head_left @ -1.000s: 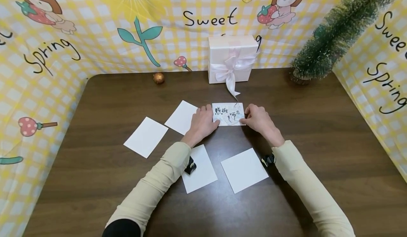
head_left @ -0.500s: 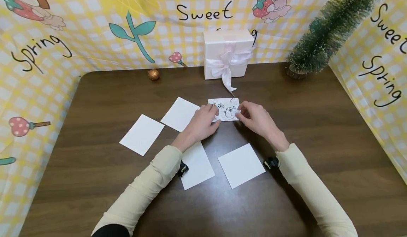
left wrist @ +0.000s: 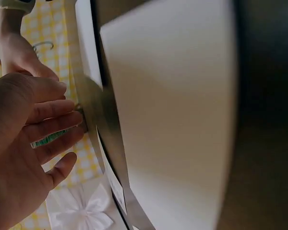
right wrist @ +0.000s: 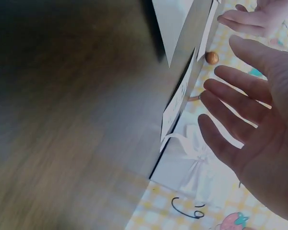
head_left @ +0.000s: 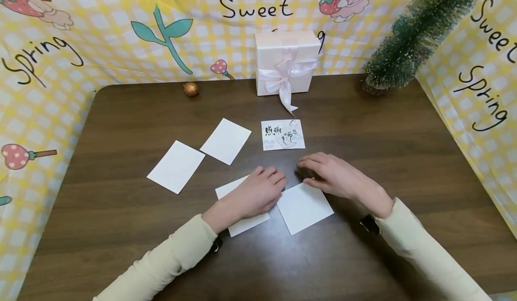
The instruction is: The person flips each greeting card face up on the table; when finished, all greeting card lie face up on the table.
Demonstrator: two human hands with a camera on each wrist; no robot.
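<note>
My left hand (head_left: 258, 191) hovers over a blank white card (head_left: 248, 224), covering much of it, with its fingers loosely bent and nothing in them. To the right, my right hand (head_left: 339, 175) hangs at the upper corner of another blank card (head_left: 307, 209); its relaxed, spread fingers (right wrist: 230, 100) are empty. Beyond both hands lies a printed card (head_left: 282, 135) with black brush lettering and a pale drawing. Two more white cards rest at the left, one nearer (head_left: 176, 167) and one farther (head_left: 226, 141). The left wrist view shows the palm and loose fingers (left wrist: 60, 143).
At the back of the brown table (head_left: 133, 112) stands a white gift box (head_left: 268, 61) with a ribbon bow. A small copper ball (head_left: 191, 89) sits to its left, a frosted toy tree (head_left: 396, 54) to its right. Yellow checked cloth (head_left: 105, 45) walls the back and sides.
Both hands have left the printed card and come back toward the near blank cards, the left one farther. The printed card lies uncovered. The head view has shifted slightly.
</note>
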